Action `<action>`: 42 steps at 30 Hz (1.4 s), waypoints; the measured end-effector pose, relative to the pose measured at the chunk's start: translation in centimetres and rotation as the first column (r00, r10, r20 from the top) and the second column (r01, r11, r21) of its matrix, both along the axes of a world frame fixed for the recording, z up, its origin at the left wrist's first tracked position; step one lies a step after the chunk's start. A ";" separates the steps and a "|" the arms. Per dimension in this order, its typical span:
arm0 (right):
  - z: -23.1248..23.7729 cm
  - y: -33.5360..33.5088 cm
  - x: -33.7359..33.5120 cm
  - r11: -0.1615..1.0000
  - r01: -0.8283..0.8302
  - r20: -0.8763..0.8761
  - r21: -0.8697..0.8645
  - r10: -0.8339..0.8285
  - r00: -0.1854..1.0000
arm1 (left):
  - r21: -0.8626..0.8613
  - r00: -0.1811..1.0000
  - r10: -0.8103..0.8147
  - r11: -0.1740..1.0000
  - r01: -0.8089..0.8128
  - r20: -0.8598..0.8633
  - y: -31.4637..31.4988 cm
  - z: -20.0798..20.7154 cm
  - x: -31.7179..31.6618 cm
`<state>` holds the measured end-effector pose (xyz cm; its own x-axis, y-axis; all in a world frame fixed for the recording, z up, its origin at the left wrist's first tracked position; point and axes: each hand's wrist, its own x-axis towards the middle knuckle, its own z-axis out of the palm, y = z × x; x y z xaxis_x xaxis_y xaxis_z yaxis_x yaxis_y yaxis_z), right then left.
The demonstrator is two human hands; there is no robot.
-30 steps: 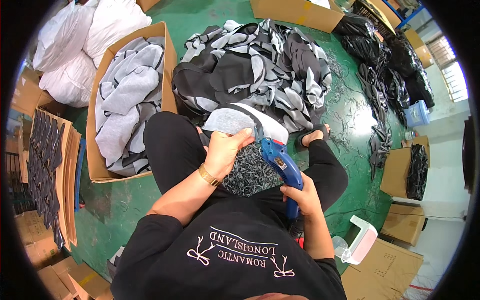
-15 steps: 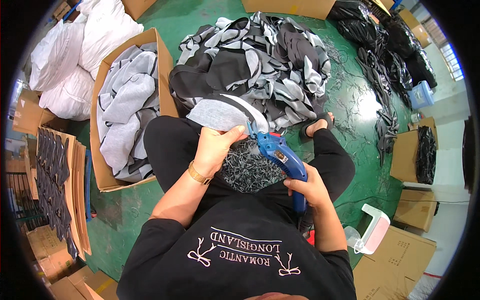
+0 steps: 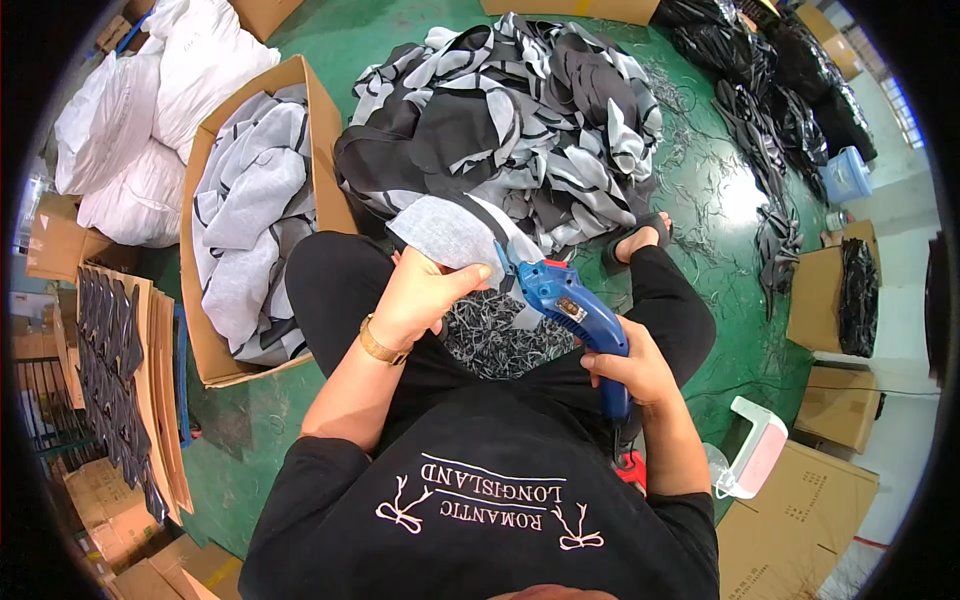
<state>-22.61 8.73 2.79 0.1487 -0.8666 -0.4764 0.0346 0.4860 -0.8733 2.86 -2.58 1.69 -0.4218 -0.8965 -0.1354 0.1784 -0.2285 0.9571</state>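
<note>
My left hand [image 3: 420, 300] pinches the near edge of a grey fabric piece [image 3: 437, 231] with a dark band, thumb on top. Wrapped round the handle of blue electric scissors [image 3: 580, 308] is my right hand [image 3: 636, 365]; a red part shows on top of the tool. The blades touch the fabric's edge just right of my left thumb. A pale strip hangs below the blades. Between my legs lies a heap of thin grey and black trimmings [image 3: 500, 338]. Beyond the fabric rises a big pile of grey and black fabric pieces [image 3: 520, 120].
A cardboard box [image 3: 333, 170] of grey fabric pieces stands on my left, with white sacks [image 3: 190, 80] behind it. Black bags [image 3: 720, 55] lie at the far right. A white and pink device [image 3: 757, 455] is at my right, near flat cardboard [image 3: 800, 510].
The scissors and my right hand have shifted slightly right and nearer me. The fabric has turned a little in my left hand, and a pale strip now hangs under the blades.
</note>
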 end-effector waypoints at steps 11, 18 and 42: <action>0.0 -2.3 0.7 0.986 0.135 0.105 -0.095 -0.125 0.987 | 0.076 0.964 -0.245 0.968 0.238 0.102 0.7 -0.2 -0.5; -1.0 -4.6 3.0 0.942 0.126 -0.128 -0.310 -0.173 0.976 | 0.191 0.975 -0.208 0.957 0.219 -0.076 2.1 -1.4 -2.3; -0.7 1.4 -0.2 0.999 0.017 0.072 0.047 -0.021 0.997 | 0.063 0.987 0.159 0.985 -0.159 0.012 0.7 0.9 -0.8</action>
<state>-22.78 10.17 2.06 0.1680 -0.8467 -0.5048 0.1069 0.5247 -0.8445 2.10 -1.92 2.55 -0.2734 -0.9415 -0.1969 0.2104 -0.2582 0.9429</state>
